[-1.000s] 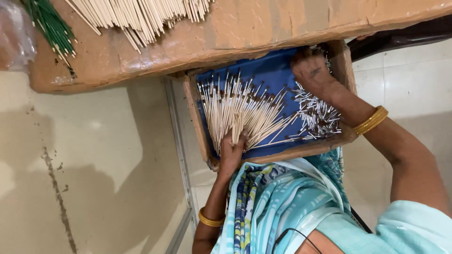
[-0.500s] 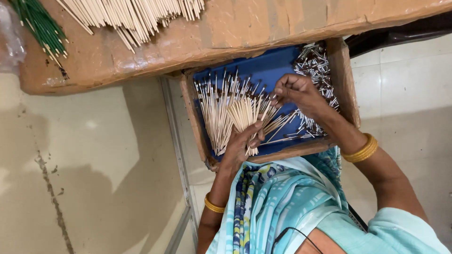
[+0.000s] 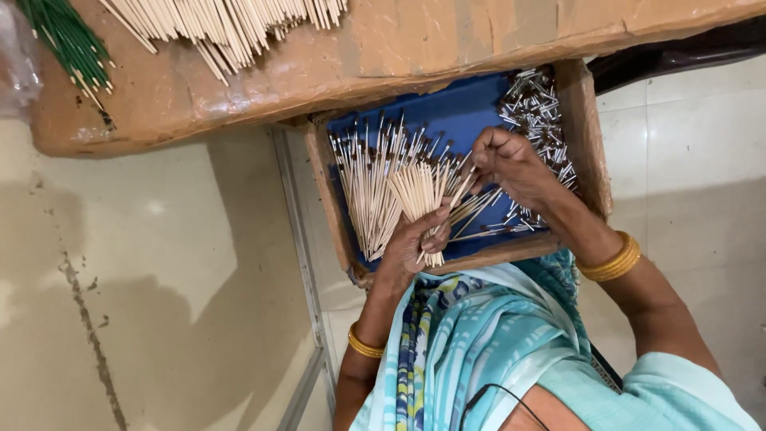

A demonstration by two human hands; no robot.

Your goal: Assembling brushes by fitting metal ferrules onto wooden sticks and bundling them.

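The left hand (image 3: 411, 243) is closed around a bundle of pale sticks (image 3: 423, 195), fingers wrapped about its lower part; the bundle fans upward toward 12 o'clock and its bottom ends stick out below the hand. The right hand (image 3: 511, 164) sits at 2 o'clock from the left hand, fingers drawn together, pinching a single stick (image 3: 463, 187) that slants toward the bundle. Each wrist carries a gold bangle (image 3: 610, 259).

Both hands work over a shallow cardboard tray (image 3: 586, 136) with a blue lining. At 9 o'clock from the bundle, a loose spread of dark-tipped sticks (image 3: 367, 187) lies on the lining, tips toward 12 o'clock. At 3 o'clock from the right hand, along the tray's right wall, lies a heap of short silvery pieces (image 3: 535, 104); their exact kind cannot be told.

At 12 o'clock from the tray stands a brown cardboard surface (image 3: 415, 56) bearing plain pale sticks (image 3: 231, 24) and, at its far left, green sticks (image 3: 64, 40). A light tiled floor (image 3: 159, 279) surrounds the tray.
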